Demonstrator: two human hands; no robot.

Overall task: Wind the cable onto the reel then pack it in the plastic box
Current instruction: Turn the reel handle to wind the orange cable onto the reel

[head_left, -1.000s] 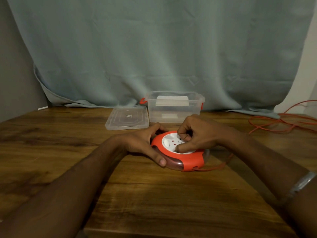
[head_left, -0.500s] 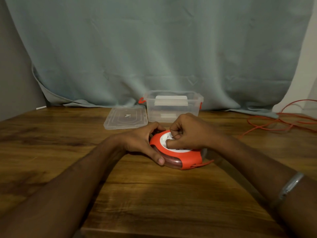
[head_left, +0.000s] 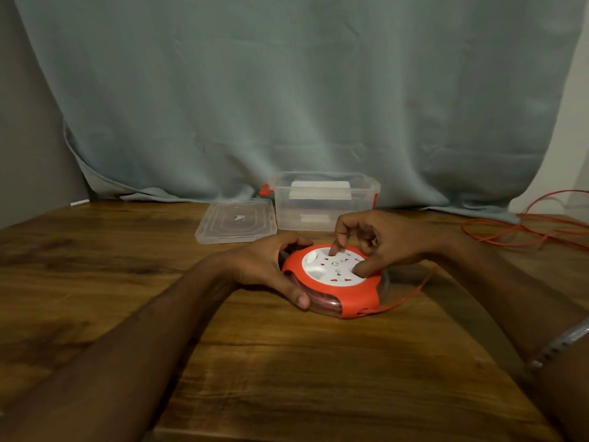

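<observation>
At a wooden table [head_left: 287,378], I hold a round orange cable reel [head_left: 334,282] flat on the boards, right in front of me. My left hand [head_left: 271,266] grips the reel's left edge, fingers curled round the far rim and thumb pressed against the clear side wall nearest me. My right hand [head_left: 379,240] rests on top of the reel: the index fingertip and the thumb touch the white socket face, the other fingers bent loosely above it, holding nothing I can make out. A silver bracelet [head_left: 561,342] sits on my right forearm.

The orange cable [head_left: 411,295] leaves the reel at its near right side and runs across the table toward the right; more of it lies in loose loops at the far right edge of the table, well apart from the reel. Some turns show red through the reel's clear wall.

Behind the reel stands the clear plastic box [head_left: 325,202], open, with orange clips at its ends. Its lid [head_left: 236,221] lies flat just beside it on the left. A grey-green curtain [head_left: 287,90] hangs behind the table.
</observation>
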